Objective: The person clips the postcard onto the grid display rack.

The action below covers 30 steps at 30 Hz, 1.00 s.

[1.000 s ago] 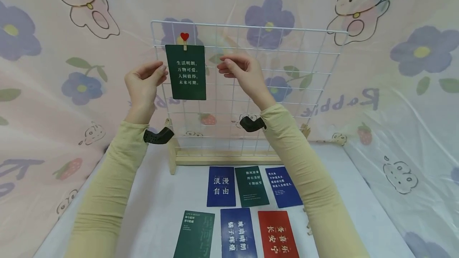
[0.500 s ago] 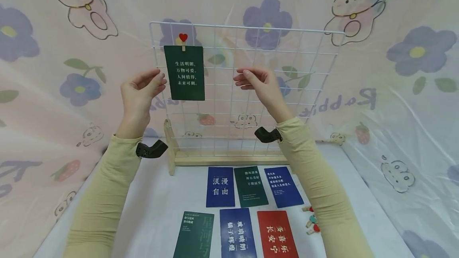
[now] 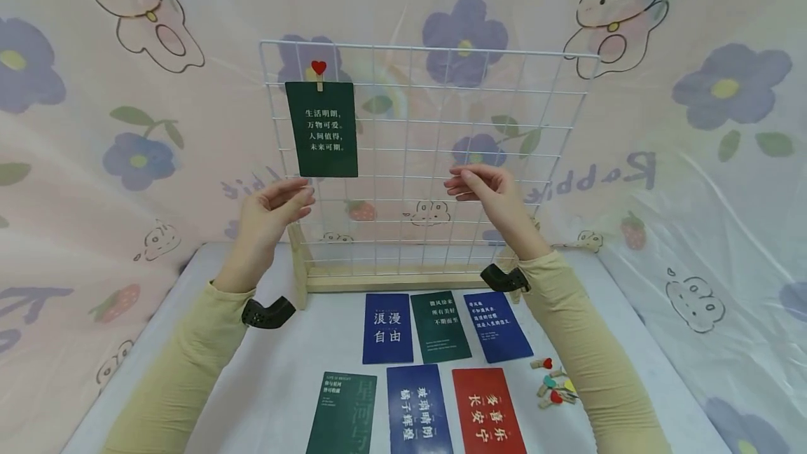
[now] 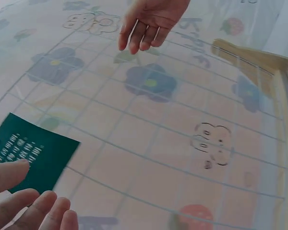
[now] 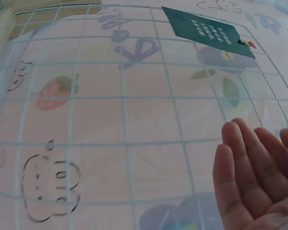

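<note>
A dark green card [image 3: 324, 153] with white lettering hangs at the upper left of a white wire grid [image 3: 416, 121]. A small wooden clothespin with a red heart [image 3: 319, 69] fastens its top edge. Just below the card's lower left corner is my left hand [image 3: 267, 219], its fingers loosely extended and holding nothing. In the left wrist view its fingers [image 4: 43, 206] overlap the card's lower edge. Farther right, my right hand [image 3: 488, 198] is in front of the grid with relaxed fingers and nothing in them. The right wrist view shows its open palm [image 5: 264, 187].
On the white table lie several cards in two rows, among them a blue card [image 3: 387, 328] and a red card [image 3: 488, 412]. Several heart clothespins [image 3: 555, 384] lie beside the right forearm. The grid stands in a wooden base [image 3: 403, 281] before a patterned cloth backdrop [image 3: 630, 230].
Both hands have come down, the left from beside the card to below it. The right hand has also moved away to the right. The card still hangs in place.
</note>
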Tool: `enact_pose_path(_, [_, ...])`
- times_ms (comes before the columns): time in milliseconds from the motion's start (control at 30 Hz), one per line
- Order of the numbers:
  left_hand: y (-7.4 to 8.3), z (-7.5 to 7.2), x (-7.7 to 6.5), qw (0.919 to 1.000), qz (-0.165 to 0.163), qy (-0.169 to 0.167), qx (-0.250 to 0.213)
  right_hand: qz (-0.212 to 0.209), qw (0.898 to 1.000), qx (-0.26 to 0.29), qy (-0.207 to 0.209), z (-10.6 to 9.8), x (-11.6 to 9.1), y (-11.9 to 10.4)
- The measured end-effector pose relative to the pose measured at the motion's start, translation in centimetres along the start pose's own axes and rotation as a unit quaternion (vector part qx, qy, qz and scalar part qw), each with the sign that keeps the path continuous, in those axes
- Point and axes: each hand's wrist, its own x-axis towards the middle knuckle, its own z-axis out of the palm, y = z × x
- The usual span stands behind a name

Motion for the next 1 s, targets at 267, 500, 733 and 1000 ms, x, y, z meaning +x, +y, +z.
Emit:
enact_pose_path(267, [-4.2, 0.0, -1.4, 0.9965, -0.065, -0.039, 0.035, 0.045, 0.998, -0.033, 0.008, -1.9, -3.6, 2.1])
enact_pose_path(500, [-7.2, 0.9, -2.6, 0.9898, -0.107, -0.079, 0.051, 0.081, 0.996, -0.042, 0.01, -3.3, -6.8, 3.8])
enact_pose_path(733, [-9.9, 1.3, -3.6, 0.981, -0.139, -0.126, 0.049, 0.115, 0.991, -0.066, 0.002, -5.3, -9.9, 5.4])
enact_pose_path(1000, [-12.7, 1.9, -5.0, 0.9705, -0.167, -0.166, 0.05, 0.164, 0.982, -0.096, -0.009, -7.8, -13.2, 7.1])
